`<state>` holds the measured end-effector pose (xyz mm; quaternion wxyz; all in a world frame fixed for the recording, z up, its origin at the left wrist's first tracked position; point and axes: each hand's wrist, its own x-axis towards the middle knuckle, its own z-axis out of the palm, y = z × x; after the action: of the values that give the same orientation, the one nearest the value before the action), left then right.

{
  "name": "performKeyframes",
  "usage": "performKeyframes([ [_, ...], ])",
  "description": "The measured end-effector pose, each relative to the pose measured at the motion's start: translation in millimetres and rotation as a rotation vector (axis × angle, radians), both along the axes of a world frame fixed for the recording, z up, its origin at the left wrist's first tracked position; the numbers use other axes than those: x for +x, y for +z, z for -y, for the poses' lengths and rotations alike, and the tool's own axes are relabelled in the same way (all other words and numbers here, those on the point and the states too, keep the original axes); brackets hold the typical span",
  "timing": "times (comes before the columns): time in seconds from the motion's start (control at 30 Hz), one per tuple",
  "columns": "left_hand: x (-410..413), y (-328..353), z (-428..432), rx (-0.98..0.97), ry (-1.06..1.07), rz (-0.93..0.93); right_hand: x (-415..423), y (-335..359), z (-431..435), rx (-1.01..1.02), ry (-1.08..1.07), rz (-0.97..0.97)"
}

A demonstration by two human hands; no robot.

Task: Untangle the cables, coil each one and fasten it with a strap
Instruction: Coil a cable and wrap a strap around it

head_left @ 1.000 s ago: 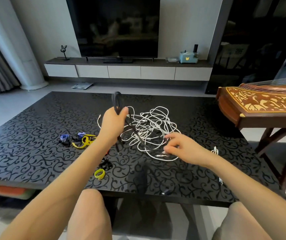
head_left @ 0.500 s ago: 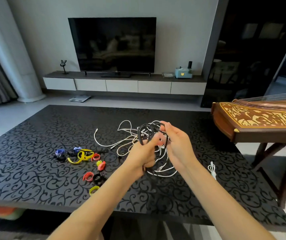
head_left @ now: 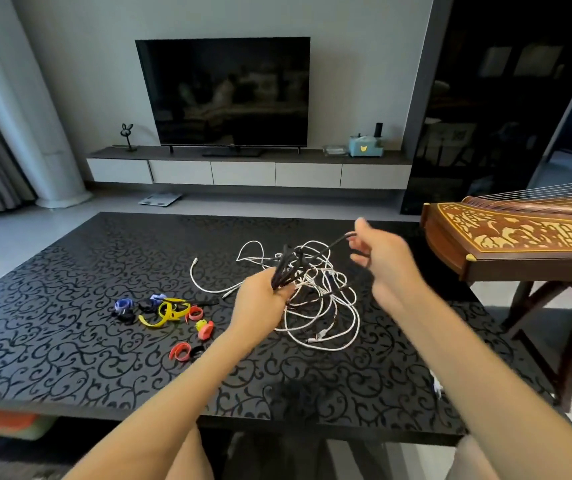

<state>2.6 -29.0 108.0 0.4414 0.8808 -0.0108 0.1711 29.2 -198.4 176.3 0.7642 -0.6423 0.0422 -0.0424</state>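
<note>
Left hand, right hand grip black cable.

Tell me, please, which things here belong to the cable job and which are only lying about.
For the job: thin black cable, gripped by the left hand and pinched by the right hand; tangled white cables; coloured fastening straps.

Lying about: black flat television; carved brown wooden zither; small light-blue box; grey floor scale.

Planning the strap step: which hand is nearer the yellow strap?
Left. The left hand, gripping the black cable, is just right of the yellow strap; the right hand is farther right, past the white cables.
</note>
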Motion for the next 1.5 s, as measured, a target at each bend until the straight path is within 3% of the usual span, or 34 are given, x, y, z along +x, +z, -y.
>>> performKeyframes([
  [0.03, -0.1, -4.7, -9.6, 0.156, 0.019, 0.028, 3.9, 13.6, 11.8, 0.049, 0.053, -0.075],
  [0.1, 2.6, -13.5, -30.8, 0.219, 0.035, 0.012, 5.4, 36.7, 35.3, 0.025, 0.295, -0.26],
  [0.17, 4.9, -16.6, -45.5, 0.168, 0.022, -0.023, 3.5, 42.6, 51.1, -0.388, 0.521, -0.303],
  [0.23, 6.3, -12.4, -50.8, 0.075, -0.027, -0.071, -0.9, 40.4, 56.3, -0.85, 0.566, -0.152],
  [0.27, 7.3, -8.3, -52.0, -0.007, -0.073, -0.101, -3.2, 37.9, 55.6, -0.947, 0.532, -0.057],
  [0.37, 5.0, 2.7, -52.0, -0.19, -0.149, -0.197, -12.9, 34.5, 51.3, -0.857, 0.505, 0.119],
  [0.47, 5.4, 9.9, -53.8, -0.527, -0.204, -0.266, -27.4, 30.3, 46.6, -0.745, 0.694, 0.167],
  [0.53, 7.3, 19.2, -54.0, -0.744, -0.267, -0.305, -34.9, 18.7, 40.6, -0.846, 0.829, 0.169],
  [0.63, 8.5, 39.2, -53.5, -0.846, -0.327, -0.326, -34.5, -9.3, 28.7, -1.19, 0.929, 0.156],
  [0.77, 9.1, 69.3, -55.5, -0.919, -0.358, -0.329, -27.1, -46.2, 17.3, -1.705, 0.766, 0.17],
  [0.87, 10.5, 92.9, -61.4, -1.139, -0.414, -0.457, -9.8, -83.8, 10.2, -1.802, 0.508, 0.129],
  [0.93, 7.1, 107.4, -65.5, -1.218, -0.504, -0.579, 6.1, -102.3, 9.4, -1.709, 0.292, 0.088],
  [1.0, 3.5, 115.6, -72.7, -1.039, -0.477, -0.644, 23.3, -110.0, 15.0, -1.437, 0.055, 0.035],
  [1.07, 0.3, 118.4, -81.7, -0.685, -0.376, -0.673, 44.2, -106.8, 27.1, -1.1, -0.172, 0.013],
  [1.17, 2.9, 107.7, -108.2, -0.327, -0.179, -0.597, 74.6, -80.7, 47.7, -0.736, -0.385, 0.095],
  [1.23, 5.1, 94.5, -132.7, 0.032, 0.028, -0.462, 90.0, -54.5, 68.1, -0.682, -0.489, 0.17],
  [1.3, 4.0, 79.2, -156.9, 0.576, 0.213, -0.334, 101.9, -27.1, 89.2, -0.704, -0.562, 0.235],
  [1.37, -0.2, 65.9, -170.7, 0.927, 0.27, -0.282, 108.8, -5.1, 104.2, -0.702, -0.619, 0.262],
  [1.43, -3.6, 57.5, -178.9, 1.033, 0.272, -0.257, 110.1, 10.8, 109.4, -0.639, -0.657, 0.262],
  [1.5, -6.0, 53.7, -188.3, 0.931, 0.261, -0.225, 107.2, 22.6, 113.4, -0.551, -0.666, 0.221],
])
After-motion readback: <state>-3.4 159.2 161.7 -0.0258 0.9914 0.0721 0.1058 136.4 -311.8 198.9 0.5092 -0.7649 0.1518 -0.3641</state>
